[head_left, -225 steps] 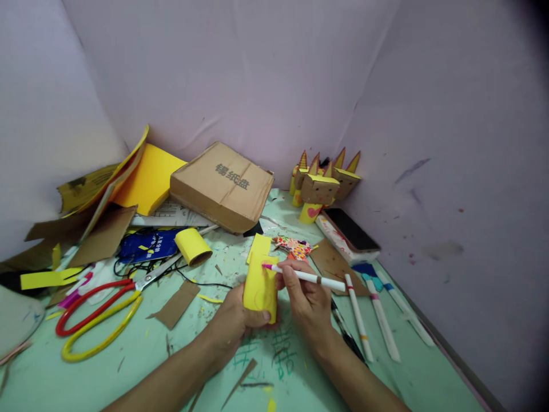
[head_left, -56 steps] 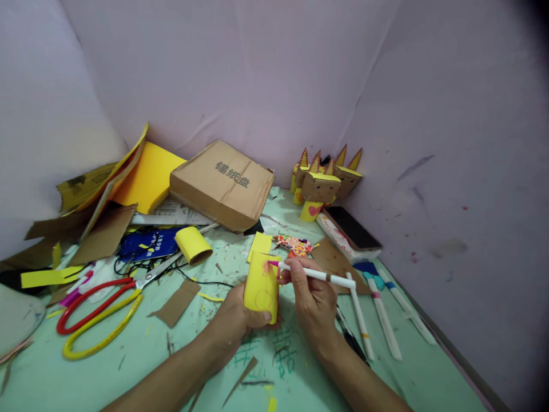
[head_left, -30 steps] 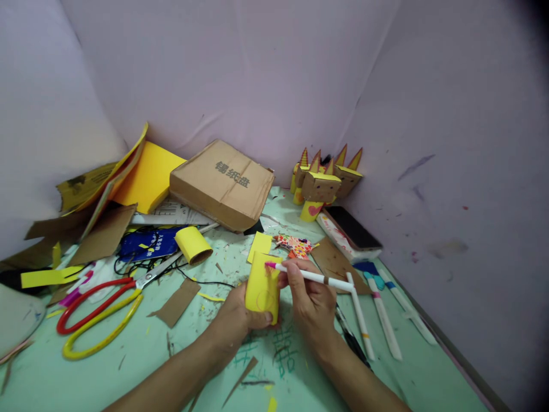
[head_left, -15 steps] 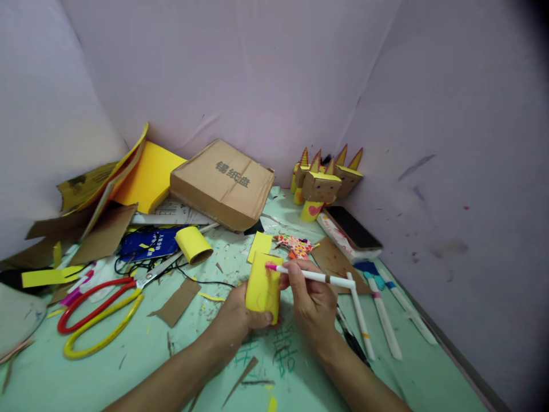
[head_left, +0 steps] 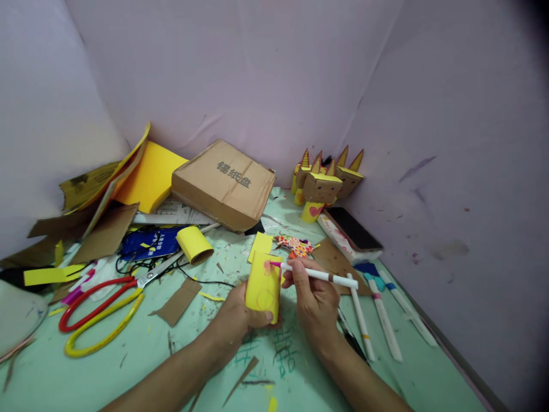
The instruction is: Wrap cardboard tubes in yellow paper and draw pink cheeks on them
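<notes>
My left hand (head_left: pixel 242 312) is wrapped round a yellow paper-covered tube (head_left: pixel 261 289), thumb across its lower front. A small pinkish-red patch shows near the tube's top, and a faint round outline lies lower down. In my right hand (head_left: pixel 315 297) is a white marker pen (head_left: pixel 319 274), pinched between thumb and fingers. Its magenta tip meets the tube at the coloured patch. Just behind the tube lie a flat yellow paper piece (head_left: pixel 259 245) and a colourful patterned scrap (head_left: pixel 295 246).
Scissors (head_left: pixel 141 281) with red and yellow handles lie left, near another yellow tube (head_left: pixel 194 245). A cardboard box (head_left: pixel 223 183) stands behind. Cardboard figures (head_left: pixel 319 189) with spiky tops occupy the back right corner, near a phone (head_left: pixel 354 229). Several markers (head_left: pixel 386 326) rest at right.
The marker tip has shifted slightly on the tube's coloured patch, and the pen with my right hand has moved a little right. My left hand keeps its hold on the tube.
</notes>
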Action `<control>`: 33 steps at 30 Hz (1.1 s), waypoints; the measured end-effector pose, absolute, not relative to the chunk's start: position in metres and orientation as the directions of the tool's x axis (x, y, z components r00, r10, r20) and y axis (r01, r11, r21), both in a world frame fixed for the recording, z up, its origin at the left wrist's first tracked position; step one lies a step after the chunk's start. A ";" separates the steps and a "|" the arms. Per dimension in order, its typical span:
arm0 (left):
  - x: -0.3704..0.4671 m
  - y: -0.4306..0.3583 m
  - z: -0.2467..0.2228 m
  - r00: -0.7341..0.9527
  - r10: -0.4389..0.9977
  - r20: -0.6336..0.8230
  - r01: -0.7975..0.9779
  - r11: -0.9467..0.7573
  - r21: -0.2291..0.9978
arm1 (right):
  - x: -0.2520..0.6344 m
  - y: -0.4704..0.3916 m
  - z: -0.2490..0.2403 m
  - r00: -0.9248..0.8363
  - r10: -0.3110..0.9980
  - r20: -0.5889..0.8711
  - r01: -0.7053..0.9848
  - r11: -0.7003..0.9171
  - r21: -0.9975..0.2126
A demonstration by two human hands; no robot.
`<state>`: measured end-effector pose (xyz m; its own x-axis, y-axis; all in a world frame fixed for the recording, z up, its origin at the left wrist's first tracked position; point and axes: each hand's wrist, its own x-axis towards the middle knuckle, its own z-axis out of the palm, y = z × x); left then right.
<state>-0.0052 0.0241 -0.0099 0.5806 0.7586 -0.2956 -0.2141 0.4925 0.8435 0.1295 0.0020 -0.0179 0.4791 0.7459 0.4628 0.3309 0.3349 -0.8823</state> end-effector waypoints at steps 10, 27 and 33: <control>-0.004 0.025 -0.011 0.566 0.765 -0.307 -0.229 0.504 0.833 | 0.129 0.002 -0.021 0.434 0.767 0.473 0.325 0.356 -0.876; -0.004 0.024 -0.013 0.554 0.772 -0.312 -0.229 0.501 0.834 | 0.130 0.001 -0.020 0.433 0.760 0.485 0.356 0.350 -0.866; -0.004 0.024 -0.015 0.552 0.778 -0.302 -0.227 0.488 0.843 | 0.127 0.001 -0.017 0.384 0.740 0.552 0.379 0.419 -0.825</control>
